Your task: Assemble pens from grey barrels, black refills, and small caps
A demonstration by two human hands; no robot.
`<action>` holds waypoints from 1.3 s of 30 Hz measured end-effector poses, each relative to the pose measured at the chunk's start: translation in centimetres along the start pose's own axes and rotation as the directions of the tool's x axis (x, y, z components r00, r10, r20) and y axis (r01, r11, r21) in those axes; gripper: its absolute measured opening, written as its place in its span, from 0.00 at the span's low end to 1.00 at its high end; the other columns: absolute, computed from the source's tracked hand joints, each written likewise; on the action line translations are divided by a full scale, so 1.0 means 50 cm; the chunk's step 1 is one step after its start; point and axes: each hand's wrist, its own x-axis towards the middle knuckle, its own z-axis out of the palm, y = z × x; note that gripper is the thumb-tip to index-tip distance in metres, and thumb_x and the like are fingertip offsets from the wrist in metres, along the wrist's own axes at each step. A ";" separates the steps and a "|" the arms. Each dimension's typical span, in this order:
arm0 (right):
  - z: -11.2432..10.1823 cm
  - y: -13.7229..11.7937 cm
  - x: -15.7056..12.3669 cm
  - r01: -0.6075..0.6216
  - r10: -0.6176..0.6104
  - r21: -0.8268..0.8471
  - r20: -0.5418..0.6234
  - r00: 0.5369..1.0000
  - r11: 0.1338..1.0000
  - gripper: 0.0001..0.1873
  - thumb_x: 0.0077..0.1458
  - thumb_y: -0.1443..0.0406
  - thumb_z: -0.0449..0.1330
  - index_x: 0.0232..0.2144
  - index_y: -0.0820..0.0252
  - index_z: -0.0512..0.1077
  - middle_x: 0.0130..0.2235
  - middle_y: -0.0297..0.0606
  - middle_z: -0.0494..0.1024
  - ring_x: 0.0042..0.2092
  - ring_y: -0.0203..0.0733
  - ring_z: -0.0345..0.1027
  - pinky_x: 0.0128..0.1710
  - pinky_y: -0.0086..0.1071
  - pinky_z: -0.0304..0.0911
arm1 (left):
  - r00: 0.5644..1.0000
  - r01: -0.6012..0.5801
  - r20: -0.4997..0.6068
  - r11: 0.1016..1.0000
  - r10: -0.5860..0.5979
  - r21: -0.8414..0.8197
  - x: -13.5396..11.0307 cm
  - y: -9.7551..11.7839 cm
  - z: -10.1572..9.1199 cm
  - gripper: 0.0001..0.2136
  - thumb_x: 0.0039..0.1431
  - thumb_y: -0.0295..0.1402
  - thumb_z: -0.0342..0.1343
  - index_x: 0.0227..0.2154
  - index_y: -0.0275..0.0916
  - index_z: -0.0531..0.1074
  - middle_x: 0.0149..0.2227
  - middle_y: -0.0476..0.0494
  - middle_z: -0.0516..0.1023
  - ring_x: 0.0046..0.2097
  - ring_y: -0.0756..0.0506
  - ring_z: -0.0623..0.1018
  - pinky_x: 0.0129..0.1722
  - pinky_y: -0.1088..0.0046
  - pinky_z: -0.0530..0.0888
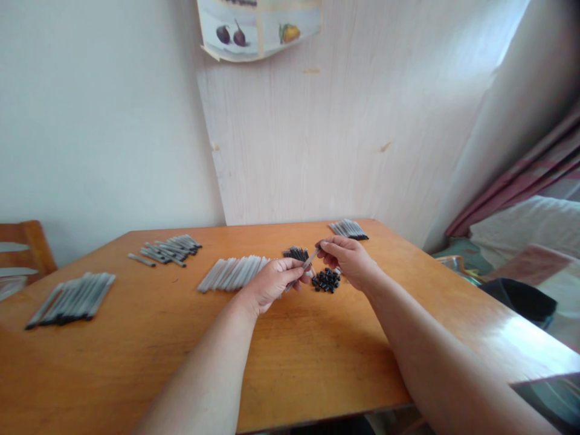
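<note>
Tube [311, 258] over worktop [317, 347] between near and far edges, clamped in fingers of left hand [273, 281] partway along and right hand [347, 257] at tip, likely for steadiness, with caps [325, 280] and bare tubes [233, 273] close by, presumably for quick reach.

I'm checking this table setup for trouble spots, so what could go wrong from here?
The loose heap of small black pieces appears close to the right hand; a brush might scatter it.

The slim tube is held up between fingertips, so it could slip and drop.

In this view, the left hand overlaps one end of the row of pale tubes; if it sits as near as it looks, it might knock some askew.
</note>
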 end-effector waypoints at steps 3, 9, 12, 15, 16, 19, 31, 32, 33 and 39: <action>0.000 0.004 0.000 0.013 -0.013 -0.014 -0.001 1.000 1.000 0.16 0.49 0.52 0.61 0.27 0.60 0.70 0.27 0.36 0.74 0.24 0.32 0.60 0.23 0.28 0.53 | 1.000 0.006 -0.007 1.000 -0.005 0.015 -0.002 0.003 0.002 0.12 0.54 0.36 0.57 0.38 0.34 0.75 0.34 0.41 0.77 0.32 0.50 0.72 0.34 0.72 0.65; 0.008 0.007 -0.001 0.004 -0.012 -0.112 -0.077 0.997 0.994 0.20 0.48 0.49 0.62 0.25 0.59 0.67 0.23 0.32 0.70 0.22 0.31 0.57 0.22 0.28 0.51 | 1.000 0.003 -0.015 0.999 -0.002 0.043 -0.003 0.005 0.004 0.12 0.53 0.36 0.58 0.38 0.35 0.75 0.36 0.41 0.77 0.32 0.50 0.72 0.34 0.73 0.65; 0.008 0.005 0.000 0.008 -0.012 -0.053 -0.066 0.998 0.999 0.20 0.49 0.48 0.61 0.26 0.60 0.69 0.24 0.34 0.71 0.23 0.31 0.58 0.22 0.28 0.52 | 1.000 -0.005 -0.015 0.999 0.006 0.041 -0.002 0.004 0.002 0.13 0.54 0.37 0.58 0.39 0.34 0.75 0.36 0.40 0.77 0.33 0.50 0.72 0.34 0.72 0.65; 0.004 0.003 0.000 -0.003 0.004 0.057 -0.012 1.000 0.998 0.19 0.49 0.51 0.61 0.33 0.61 0.73 0.29 0.38 0.75 0.25 0.32 0.61 0.22 0.27 0.52 | 1.000 0.012 -0.020 0.999 -0.011 0.040 -0.002 0.005 0.001 0.13 0.55 0.37 0.57 0.39 0.34 0.75 0.35 0.41 0.77 0.32 0.50 0.72 0.34 0.72 0.65; 0.002 0.003 0.001 -0.008 0.007 0.084 0.003 1.000 0.996 0.18 0.48 0.53 0.62 0.34 0.62 0.74 0.30 0.39 0.75 0.26 0.32 0.61 0.22 0.27 0.52 | 1.000 0.016 -0.020 0.999 -0.016 0.038 -0.002 0.006 0.001 0.13 0.55 0.37 0.57 0.39 0.34 0.75 0.35 0.41 0.77 0.31 0.51 0.72 0.34 0.72 0.65; 0.000 0.004 0.001 -0.010 0.007 0.116 0.019 1.000 0.993 0.16 0.47 0.56 0.63 0.33 0.62 0.74 0.31 0.39 0.75 0.26 0.31 0.61 0.22 0.26 0.51 | 1.000 0.024 -0.016 0.999 -0.023 0.039 -0.003 0.007 0.002 0.13 0.55 0.37 0.56 0.39 0.34 0.74 0.35 0.41 0.77 0.31 0.51 0.72 0.34 0.73 0.65; 0.007 0.006 0.001 -0.018 0.020 0.032 -0.068 0.998 0.999 0.20 0.48 0.49 0.63 0.24 0.60 0.69 0.25 0.35 0.72 0.23 0.31 0.57 0.21 0.28 0.49 | 1.000 0.014 -0.012 0.999 -0.014 0.044 -0.004 0.010 0.004 0.13 0.54 0.37 0.58 0.39 0.34 0.75 0.34 0.41 0.77 0.31 0.51 0.72 0.34 0.72 0.65; 0.005 0.006 0.001 -0.014 0.017 0.047 -0.059 0.998 0.999 0.20 0.49 0.49 0.62 0.25 0.61 0.71 0.26 0.37 0.73 0.24 0.31 0.58 0.21 0.27 0.49 | 1.000 0.014 -0.012 0.999 -0.014 0.042 -0.004 0.010 0.004 0.13 0.54 0.37 0.58 0.39 0.34 0.75 0.34 0.41 0.77 0.31 0.51 0.72 0.34 0.72 0.65; 0.003 0.006 0.002 -0.013 0.016 0.066 -0.048 0.999 0.998 0.20 0.49 0.49 0.61 0.27 0.61 0.72 0.27 0.38 0.74 0.24 0.31 0.59 0.21 0.27 0.49 | 1.000 0.015 -0.011 0.999 -0.014 0.038 -0.004 0.010 0.005 0.13 0.54 0.37 0.58 0.39 0.34 0.75 0.34 0.41 0.77 0.31 0.50 0.72 0.34 0.72 0.65; -0.003 0.006 0.002 -0.009 0.005 0.140 0.027 1.000 0.990 0.15 0.47 0.55 0.64 0.32 0.61 0.74 0.31 0.39 0.75 0.26 0.31 0.60 0.22 0.27 0.50 | 1.000 0.015 -0.012 1.000 -0.015 0.026 -0.003 0.008 0.002 0.13 0.54 0.38 0.57 0.38 0.33 0.75 0.34 0.40 0.77 0.31 0.50 0.72 0.33 0.73 0.64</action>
